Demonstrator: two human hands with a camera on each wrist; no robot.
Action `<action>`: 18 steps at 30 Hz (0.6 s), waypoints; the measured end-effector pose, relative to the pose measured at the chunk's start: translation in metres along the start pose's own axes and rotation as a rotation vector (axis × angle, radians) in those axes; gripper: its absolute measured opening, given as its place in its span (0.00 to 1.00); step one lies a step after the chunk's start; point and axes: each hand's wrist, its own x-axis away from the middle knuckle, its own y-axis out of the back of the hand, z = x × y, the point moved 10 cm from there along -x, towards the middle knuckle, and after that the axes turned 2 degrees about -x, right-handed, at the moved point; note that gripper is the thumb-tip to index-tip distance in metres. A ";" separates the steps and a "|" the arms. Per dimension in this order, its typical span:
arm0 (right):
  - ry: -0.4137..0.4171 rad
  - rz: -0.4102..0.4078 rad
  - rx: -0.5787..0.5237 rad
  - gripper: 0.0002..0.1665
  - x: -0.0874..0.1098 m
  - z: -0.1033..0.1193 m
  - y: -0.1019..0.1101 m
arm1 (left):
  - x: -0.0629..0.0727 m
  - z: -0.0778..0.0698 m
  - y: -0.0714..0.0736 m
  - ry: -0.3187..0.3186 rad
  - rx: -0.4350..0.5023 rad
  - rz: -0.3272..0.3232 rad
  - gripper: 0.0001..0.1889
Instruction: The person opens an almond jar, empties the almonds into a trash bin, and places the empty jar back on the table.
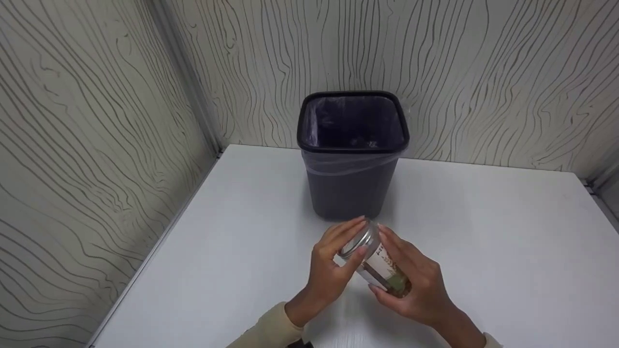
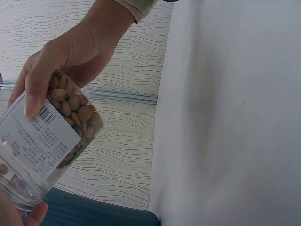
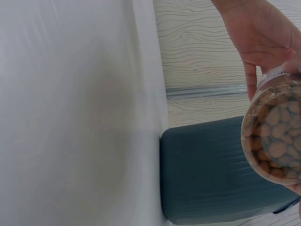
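Above white table (image 1: 217,232), held almond jar (image 1: 381,267), barcode label (image 2: 40,134), print blurred

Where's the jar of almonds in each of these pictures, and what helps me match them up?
Head: the jar is below and right of centre, held in the left hand and right hand.
Left wrist: the jar is at the left edge, middle to lower part.
Right wrist: the jar is at the right edge, around mid-height, partly cut off.
Shared landmark: the dark bin, also along the bottom in left wrist, lower right in right wrist.
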 end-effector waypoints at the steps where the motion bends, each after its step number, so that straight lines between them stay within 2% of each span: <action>1: -0.001 0.002 0.003 0.51 0.000 0.000 0.000 | 0.000 0.000 0.000 -0.002 -0.001 0.000 0.20; 11: -0.009 0.005 -0.003 0.49 -0.001 -0.002 0.000 | -0.003 0.003 -0.001 -0.003 0.027 0.040 0.21; 15: -0.015 0.010 0.002 0.49 -0.001 -0.002 0.000 | -0.005 0.008 -0.002 -0.009 0.079 0.070 0.22; 18: -0.015 0.011 0.009 0.49 0.000 -0.002 0.000 | -0.006 0.010 -0.003 -0.044 0.144 0.106 0.22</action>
